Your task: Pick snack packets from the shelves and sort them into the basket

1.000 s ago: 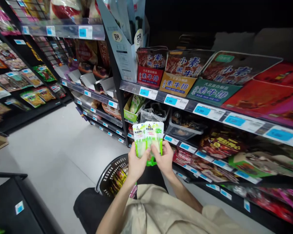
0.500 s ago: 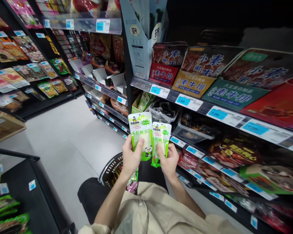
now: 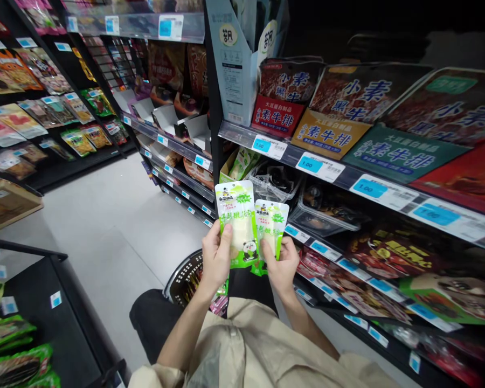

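My left hand (image 3: 217, 256) grips a green-and-white snack packet (image 3: 239, 226) by its left edge, thumb across the front. A panda is printed at that packet's lower right corner. In my right hand (image 3: 282, 264) is a second, similar snack packet (image 3: 270, 223), pinched between thumb and fingers. Both packets are upright with their printed faces toward me, side by side, the left one slightly overlapping the right. Below and left of my hands is a dark perforated basket (image 3: 180, 277) with colourful packets in it, partly hidden by my left forearm.
Shelves with price tags (image 3: 319, 167) run along the right, holding red, yellow and teal boxes (image 3: 392, 156). An open green carton (image 3: 240, 164) stands just behind the packets. A black low display (image 3: 44, 302) is at the lower left. Pale floor (image 3: 105, 210) lies between the shelves.
The left packet has tilted a little and moved closer over the right one; my left thumb has slid toward its edge. The camera view has shifted slightly.
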The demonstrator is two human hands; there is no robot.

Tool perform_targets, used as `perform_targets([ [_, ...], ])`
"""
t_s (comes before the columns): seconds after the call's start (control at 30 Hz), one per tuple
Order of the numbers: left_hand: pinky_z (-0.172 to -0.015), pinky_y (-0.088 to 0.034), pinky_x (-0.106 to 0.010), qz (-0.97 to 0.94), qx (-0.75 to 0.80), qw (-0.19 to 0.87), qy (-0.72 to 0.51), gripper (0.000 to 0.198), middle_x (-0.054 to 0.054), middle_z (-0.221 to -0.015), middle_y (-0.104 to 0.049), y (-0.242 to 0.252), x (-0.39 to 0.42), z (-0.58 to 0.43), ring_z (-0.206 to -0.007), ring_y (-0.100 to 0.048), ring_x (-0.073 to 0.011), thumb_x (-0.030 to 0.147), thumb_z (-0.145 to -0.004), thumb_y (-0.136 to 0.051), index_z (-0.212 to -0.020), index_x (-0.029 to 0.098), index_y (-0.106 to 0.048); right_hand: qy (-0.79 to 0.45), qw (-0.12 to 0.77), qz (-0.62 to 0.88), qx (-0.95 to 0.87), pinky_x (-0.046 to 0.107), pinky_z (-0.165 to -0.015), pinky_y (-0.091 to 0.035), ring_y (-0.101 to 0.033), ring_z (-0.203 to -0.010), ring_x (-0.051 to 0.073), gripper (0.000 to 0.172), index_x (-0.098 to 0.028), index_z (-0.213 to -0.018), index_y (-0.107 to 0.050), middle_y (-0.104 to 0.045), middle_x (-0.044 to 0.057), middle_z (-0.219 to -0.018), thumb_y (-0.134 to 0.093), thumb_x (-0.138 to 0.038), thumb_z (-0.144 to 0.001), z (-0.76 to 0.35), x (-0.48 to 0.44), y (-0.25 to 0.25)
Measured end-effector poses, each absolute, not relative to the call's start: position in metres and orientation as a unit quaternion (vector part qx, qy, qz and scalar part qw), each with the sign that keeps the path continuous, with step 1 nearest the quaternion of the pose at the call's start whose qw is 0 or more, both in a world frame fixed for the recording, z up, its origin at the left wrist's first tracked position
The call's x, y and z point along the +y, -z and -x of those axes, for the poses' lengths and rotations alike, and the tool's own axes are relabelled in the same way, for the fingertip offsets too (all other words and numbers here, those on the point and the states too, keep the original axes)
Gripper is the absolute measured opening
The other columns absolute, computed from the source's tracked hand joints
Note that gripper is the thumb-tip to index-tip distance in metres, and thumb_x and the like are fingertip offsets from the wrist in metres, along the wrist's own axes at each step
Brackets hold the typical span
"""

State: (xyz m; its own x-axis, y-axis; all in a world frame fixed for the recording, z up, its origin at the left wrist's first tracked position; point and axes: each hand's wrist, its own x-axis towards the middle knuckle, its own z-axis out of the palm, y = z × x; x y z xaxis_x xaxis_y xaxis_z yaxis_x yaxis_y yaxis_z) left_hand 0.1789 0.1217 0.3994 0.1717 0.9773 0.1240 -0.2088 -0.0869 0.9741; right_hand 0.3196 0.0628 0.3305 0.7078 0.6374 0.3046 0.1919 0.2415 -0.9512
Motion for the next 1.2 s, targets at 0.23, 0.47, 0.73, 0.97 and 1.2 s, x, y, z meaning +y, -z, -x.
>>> perform_targets([
  [0.23, -0.071, -0.048, -0.023, -0.521, 0.375, 0.563, -0.520, 0.036, -0.001, -0.078, -0.063, -0.3959, 0.1244, -0.1787, -0.077, -0.057, -0.0155, 0.052, -0.098, -0.062, -0.093, 0.017, -0.069, -0.159, 0.703, 0.596, -0.353, 0.020, -0.050, -0.041, -0.051, -0.052, 0.010, 0.037, -0.022, -0.080, -0.050, -0.057, -0.005, -0.064, -0.080, -0.042, -0.084, -0.3192, 0.0622, -0.3310],
  [0.47, -0.079, -0.053, -0.028, -0.508, 0.359, 0.572, -0.535, 0.041, -0.007, -0.111, -0.075, -0.3948, 0.1245, -0.1799, -0.096, -0.067, -0.0212, 0.051, -0.100, -0.060, -0.119, 0.018, -0.073, -0.152, 0.699, 0.597, -0.363, 0.020, -0.050, -0.039, -0.049, -0.052, 0.009, 0.038, -0.022, -0.080, -0.048, -0.054, -0.006, -0.062, -0.079, -0.043, -0.086, -0.3180, 0.0622, -0.3333],
  [0.73, -0.101, -0.055, -0.037, -0.478, 0.344, 0.600, -0.541, 0.045, -0.010, -0.130, -0.072, -0.3931, 0.1266, -0.1840, -0.117, -0.068, -0.0266, 0.051, -0.100, -0.057, -0.130, 0.020, -0.069, -0.147, 0.702, 0.593, -0.366, 0.020, -0.050, -0.041, -0.050, -0.054, 0.009, 0.039, -0.022, -0.080, -0.050, -0.054, -0.005, -0.064, -0.079, -0.047, -0.086, -0.3150, 0.0616, -0.3350],
  [0.97, -0.101, -0.055, -0.035, -0.463, 0.336, 0.618, -0.540, 0.043, -0.010, -0.136, -0.069, -0.3937, 0.1255, -0.1832, -0.120, -0.067, -0.0259, 0.049, -0.100, -0.058, -0.130, 0.020, -0.069, -0.148, 0.697, 0.596, -0.369, 0.020, -0.048, -0.039, -0.047, -0.052, 0.009, 0.040, -0.022, -0.079, -0.049, -0.051, -0.006, -0.061, -0.078, -0.049, -0.087, -0.3135, 0.0607, -0.3363],
  [1.2, -0.106, -0.052, -0.038, -0.471, 0.334, 0.613, -0.539, 0.044, -0.011, -0.138, -0.069, -0.3934, 0.1254, -0.1815, -0.123, -0.065, -0.0270, 0.047, -0.099, -0.060, -0.133, 0.020, -0.067, -0.140, 0.704, 0.583, -0.380, 0.019, -0.050, -0.040, -0.049, -0.052, 0.009, 0.035, -0.021, -0.079, -0.051, -0.053, -0.006, -0.062, -0.079, -0.041, -0.087, -0.3142, 0.0611, -0.3366],
])
